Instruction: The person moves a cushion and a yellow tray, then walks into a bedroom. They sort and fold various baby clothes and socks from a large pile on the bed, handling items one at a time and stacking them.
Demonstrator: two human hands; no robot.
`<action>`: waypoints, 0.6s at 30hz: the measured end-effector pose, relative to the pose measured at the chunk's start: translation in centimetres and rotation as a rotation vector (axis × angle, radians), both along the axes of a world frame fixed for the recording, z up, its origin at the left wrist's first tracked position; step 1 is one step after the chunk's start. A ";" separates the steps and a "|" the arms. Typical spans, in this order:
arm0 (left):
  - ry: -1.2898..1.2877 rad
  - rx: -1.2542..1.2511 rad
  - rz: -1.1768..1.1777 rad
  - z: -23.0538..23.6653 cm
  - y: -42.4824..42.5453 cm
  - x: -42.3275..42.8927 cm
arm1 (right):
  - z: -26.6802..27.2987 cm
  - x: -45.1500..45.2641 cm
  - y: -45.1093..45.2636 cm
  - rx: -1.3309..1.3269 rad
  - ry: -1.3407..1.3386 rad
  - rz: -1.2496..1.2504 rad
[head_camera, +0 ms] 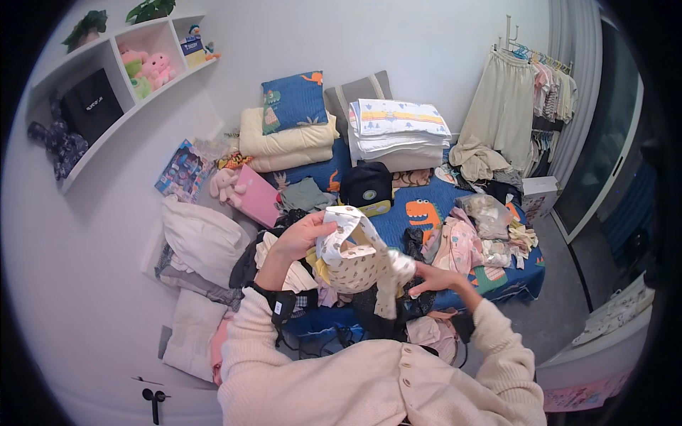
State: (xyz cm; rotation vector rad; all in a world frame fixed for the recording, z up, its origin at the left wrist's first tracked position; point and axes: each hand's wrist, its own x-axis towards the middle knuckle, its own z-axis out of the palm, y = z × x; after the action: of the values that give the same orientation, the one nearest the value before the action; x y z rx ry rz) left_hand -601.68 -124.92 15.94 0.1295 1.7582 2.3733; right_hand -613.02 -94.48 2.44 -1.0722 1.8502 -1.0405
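My left hand [302, 234] grips the upper edge of a white cloth garment [356, 274] with a small brown print, thumb on the near side. The garment hangs in the air in front of my chest, with an opening at its top and a loose strip hanging down on the right. My right hand [438, 279] is at the garment's blurred right end, fingertips against the cloth and thumb apart. Whether it grips the cloth is not clear. Behind the garment, a bed with a blue dinosaur-print cover [397, 226] carries many clothes, among them a pink printed garment [459, 245].
A dark backpack [366, 186], folded white bedding [399, 141] and a cream quilt [287, 141] stand farther back on the bed. At left are a pink box [253, 196] and a white cloth bundle [205, 242]. A clothes rack [549, 58] stands at right. Dark cables [341, 341] lie below the bed edge.
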 end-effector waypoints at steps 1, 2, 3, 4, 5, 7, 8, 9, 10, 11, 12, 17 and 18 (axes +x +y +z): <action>0.022 -0.011 -0.025 0.1 0.1 -0.2 | -1.1 0.8 -1.9 -0.215 -0.131 0.034; 0.021 -0.030 -0.024 0.0 0.3 -0.3 | -2.0 1.2 -3.3 -0.220 -0.298 0.091; 0.023 -0.033 -0.037 -0.1 0.1 -0.4 | -2.8 1.6 -4.3 -0.176 -0.472 0.124; 0.042 -0.019 -0.038 -0.3 -0.2 -0.3 | -3.2 1.5 -4.8 -0.189 -0.416 0.071; 0.031 -0.051 0.045 -0.5 -0.9 -0.2 | -3.4 1.3 -5.2 -0.220 -0.374 0.037; 0.073 -0.022 0.118 -1.3 -3.0 0.3 | -2.8 0.7 -5.0 -0.371 -0.386 -0.060; 0.084 0.040 0.184 -1.8 -4.3 0.6 | -1.8 -0.1 -4.6 -0.386 -0.447 -0.211; 0.086 0.111 0.202 -2.5 -5.6 0.8 | -0.8 -0.7 -4.3 -0.407 -0.516 -0.371; -0.001 0.095 0.272 -3.3 -6.8 1.0 | 0.3 -1.2 -4.0 -0.485 -0.513 -0.377; -0.054 0.107 0.306 -4.2 -7.7 0.8 | 1.4 -1.6 -3.6 -0.507 -0.520 -0.462; -0.102 0.084 0.353 -5.3 -8.2 0.4 | 2.3 -1.6 -3.4 -0.430 -0.485 -0.434; -0.090 -0.109 0.667 -9.1 -8.7 -1.0 | 4.7 -1.0 -5.1 -0.340 -0.306 -0.159; -0.047 -0.177 0.541 -9.1 -8.7 -1.0 | 5.0 -1.2 -5.4 -0.298 -0.181 -0.130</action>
State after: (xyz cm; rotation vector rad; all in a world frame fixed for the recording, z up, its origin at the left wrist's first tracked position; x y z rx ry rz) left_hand -602.72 -133.64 6.82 -0.4818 2.1852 2.5005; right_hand -614.23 -99.90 7.46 -0.9961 1.6715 -1.4755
